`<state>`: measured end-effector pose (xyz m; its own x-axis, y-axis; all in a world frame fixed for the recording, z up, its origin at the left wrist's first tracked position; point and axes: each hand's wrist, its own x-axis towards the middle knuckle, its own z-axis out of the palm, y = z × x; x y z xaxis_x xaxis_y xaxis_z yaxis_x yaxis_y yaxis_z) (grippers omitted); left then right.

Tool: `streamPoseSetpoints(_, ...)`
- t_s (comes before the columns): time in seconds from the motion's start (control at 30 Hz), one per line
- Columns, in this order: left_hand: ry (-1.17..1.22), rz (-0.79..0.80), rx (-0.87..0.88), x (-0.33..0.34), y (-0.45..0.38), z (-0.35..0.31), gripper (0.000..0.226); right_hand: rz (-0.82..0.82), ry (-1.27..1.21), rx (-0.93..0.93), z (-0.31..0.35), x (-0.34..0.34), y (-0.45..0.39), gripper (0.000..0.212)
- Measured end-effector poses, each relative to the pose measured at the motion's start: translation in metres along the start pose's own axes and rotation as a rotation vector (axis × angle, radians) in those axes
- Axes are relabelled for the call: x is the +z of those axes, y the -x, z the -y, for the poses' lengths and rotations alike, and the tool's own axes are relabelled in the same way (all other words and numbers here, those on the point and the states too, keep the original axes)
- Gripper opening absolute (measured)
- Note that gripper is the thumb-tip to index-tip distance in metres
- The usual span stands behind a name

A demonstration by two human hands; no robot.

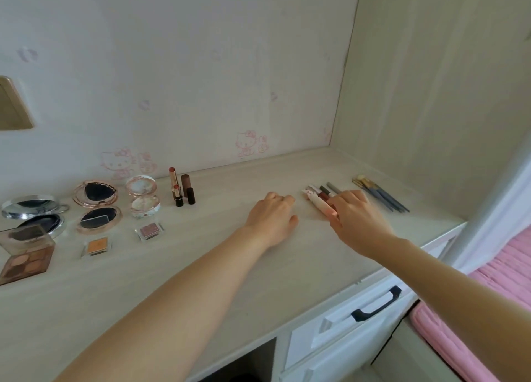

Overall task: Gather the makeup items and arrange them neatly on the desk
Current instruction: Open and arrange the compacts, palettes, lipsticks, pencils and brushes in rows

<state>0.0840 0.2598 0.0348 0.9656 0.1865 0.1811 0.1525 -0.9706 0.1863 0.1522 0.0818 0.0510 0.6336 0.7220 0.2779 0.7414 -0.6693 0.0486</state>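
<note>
My right hand [357,219] reaches over a cluster of slim tubes and pencils [317,197] lying side by side on the pale desk [201,266]. Its thumb and forefinger pinch the near end of a pink-and-white tube [320,204]. To the left of the cluster, my left hand [273,217] rests on the desk with loosely curled fingers and holds nothing. Just right of the hand lie several makeup brushes [380,196]. Standing lipsticks [181,191] are near the wall.
At the left lie a silver compact [31,212], a rose-gold compact [96,206], a floral compact [142,197], an eyeshadow palette [24,256] and two single shadows [97,246]. A drawer handle [376,304] sits below the desk edge. Pink bedding [502,266] is at the right.
</note>
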Motion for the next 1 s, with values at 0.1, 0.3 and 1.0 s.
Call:
streamPoseSetpoints(0.1,0.085,0.061,-0.036,0.005,-0.019,-0.010,0.042,0.035,0.064,0.002,-0.007,0.010,-0.003,0.051)
streamPoseSetpoints(0.3,0.254,0.117,-0.137,0.008,-0.045,-0.024,0.052,0.001,0.033,0.028,-0.010,0.027,-0.009,0.049)
streamPoseSetpoints(1.0,0.605,-0.054,-0.300,0.019,-0.074,-0.015,0.040,-0.165,-0.016,0.062,0.003,0.031,-0.008,0.023)
